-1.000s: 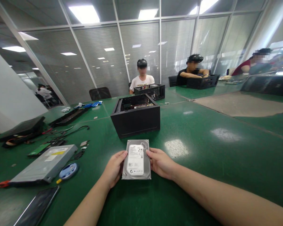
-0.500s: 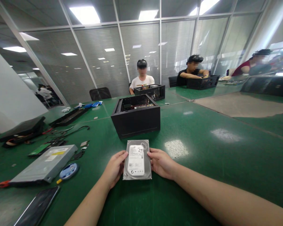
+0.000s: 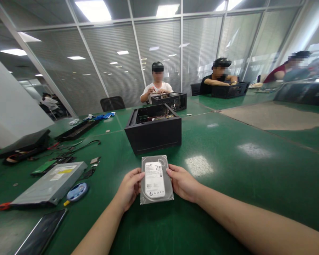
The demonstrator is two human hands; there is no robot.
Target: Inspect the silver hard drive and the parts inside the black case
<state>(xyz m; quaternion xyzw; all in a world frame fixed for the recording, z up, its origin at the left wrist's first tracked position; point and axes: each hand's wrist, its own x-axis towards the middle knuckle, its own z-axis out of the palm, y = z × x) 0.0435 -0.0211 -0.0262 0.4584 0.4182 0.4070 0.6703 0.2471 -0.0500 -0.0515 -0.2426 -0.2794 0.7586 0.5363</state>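
A silver hard drive [image 3: 168, 191] with a white label faces up toward me, its far end tipped slightly left. My left hand [image 3: 130, 187] grips its left edge, thumb on top and fingers mostly hidden underneath. On the opposite edge my right hand [image 3: 182, 182] is closed the same way. Just beyond the drive stands a black open computer case [image 3: 154, 136], with circuit parts showing inside it.
At left on the green table [image 3: 215, 219] lie an optical drive [image 3: 50, 182], a blue round dish [image 3: 77, 192], a phone [image 3: 41, 232], cables and loose parts. Across the table, a person [image 3: 158, 85] and another person [image 3: 219, 78] work at black cases.
The hard drive has turned slightly in my hands, its near end shifting right. Across the table, the person in white has raised their hands above their case. My view has tilted slightly down.
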